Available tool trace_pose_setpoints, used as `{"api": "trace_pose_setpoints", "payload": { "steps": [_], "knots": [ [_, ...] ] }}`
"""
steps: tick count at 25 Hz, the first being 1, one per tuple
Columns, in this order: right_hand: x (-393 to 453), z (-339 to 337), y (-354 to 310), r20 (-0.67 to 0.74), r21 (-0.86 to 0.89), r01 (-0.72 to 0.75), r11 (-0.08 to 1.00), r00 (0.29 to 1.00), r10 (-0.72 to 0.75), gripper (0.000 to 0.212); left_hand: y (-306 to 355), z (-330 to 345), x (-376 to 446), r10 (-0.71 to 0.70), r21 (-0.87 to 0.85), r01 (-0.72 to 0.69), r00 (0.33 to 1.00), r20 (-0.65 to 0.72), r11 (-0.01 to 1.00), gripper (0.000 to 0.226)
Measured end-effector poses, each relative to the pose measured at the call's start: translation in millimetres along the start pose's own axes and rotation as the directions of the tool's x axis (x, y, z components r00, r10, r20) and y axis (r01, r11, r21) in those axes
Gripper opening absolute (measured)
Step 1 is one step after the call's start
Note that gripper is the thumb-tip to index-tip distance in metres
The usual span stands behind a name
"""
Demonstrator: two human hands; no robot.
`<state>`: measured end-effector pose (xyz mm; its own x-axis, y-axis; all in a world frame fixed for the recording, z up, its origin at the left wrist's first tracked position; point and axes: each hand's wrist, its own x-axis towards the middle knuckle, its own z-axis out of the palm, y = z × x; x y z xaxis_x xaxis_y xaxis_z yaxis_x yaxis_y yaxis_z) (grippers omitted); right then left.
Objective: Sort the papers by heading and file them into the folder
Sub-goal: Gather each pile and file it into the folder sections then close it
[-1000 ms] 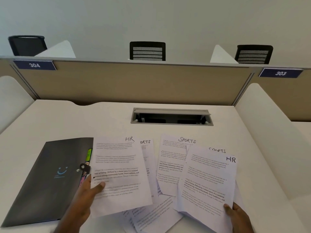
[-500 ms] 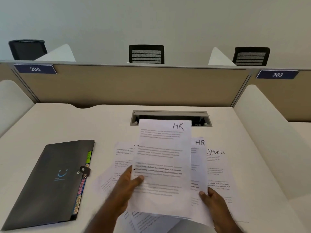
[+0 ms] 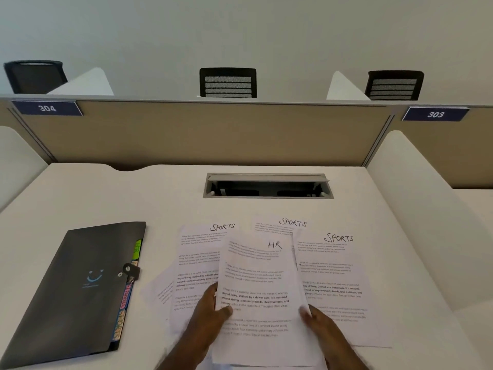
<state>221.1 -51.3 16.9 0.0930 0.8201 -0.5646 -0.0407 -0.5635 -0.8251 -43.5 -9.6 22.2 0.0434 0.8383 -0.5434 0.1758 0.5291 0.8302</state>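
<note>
A small stack of sheets headed HR (image 3: pixel 257 279) is held in front of me, low over the desk. My left hand (image 3: pixel 209 309) grips its left edge with the thumb on top. My right hand (image 3: pixel 318 325) grips its right edge. Beneath and around the stack lie sheets headed SPORTS: one on the left (image 3: pixel 198 252), one at the back (image 3: pixel 277 225), one on the right (image 3: pixel 330 271). A closed dark grey folder (image 3: pixel 80 289) with coloured tabs along its right edge lies on the desk to the left.
The white desk (image 3: pixel 106 196) has a recessed cable box (image 3: pixel 268 186) at its back middle. A tan partition (image 3: pixel 202 134) stands behind it, and white side dividers (image 3: pixel 416 209) border the desk. Black chairs show beyond the partition.
The two HR sheets, held apart one second ago, have come together into one stack. The stack has dropped lower, uncovering the SPORTS sheets behind it.
</note>
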Motion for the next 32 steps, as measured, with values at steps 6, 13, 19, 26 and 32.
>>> {"api": "trace_pose_setpoints", "payload": {
  "steps": [6,13,19,26,32],
  "knots": [
    [8,-45,10,-0.121,-0.205,0.011,0.979,0.992,-0.037,0.024,-10,-1,13,0.118,0.355,-0.008,0.950,-0.288,0.935,0.061],
    [26,-91,43,-0.447,-0.159,-0.077,0.984,0.895,-0.003,0.027,-18,-28,26,0.024,0.660,0.382,0.855,-0.518,0.647,0.111],
    [30,-92,59,-0.480,-0.055,-0.116,0.992,0.874,0.075,0.019,-2,-36,42,-0.074,0.603,0.421,0.855,-0.513,0.678,0.116],
    [25,-93,52,-0.465,-0.043,-0.092,0.995,0.883,0.062,0.016,-1,-57,48,-0.156,0.346,0.367,0.847,-0.509,0.864,0.097],
    [27,-94,54,-0.461,-0.052,-0.114,0.992,0.884,0.078,0.027,-14,-86,49,-0.111,0.152,0.208,0.869,-0.483,0.966,0.029]
  ]
}}
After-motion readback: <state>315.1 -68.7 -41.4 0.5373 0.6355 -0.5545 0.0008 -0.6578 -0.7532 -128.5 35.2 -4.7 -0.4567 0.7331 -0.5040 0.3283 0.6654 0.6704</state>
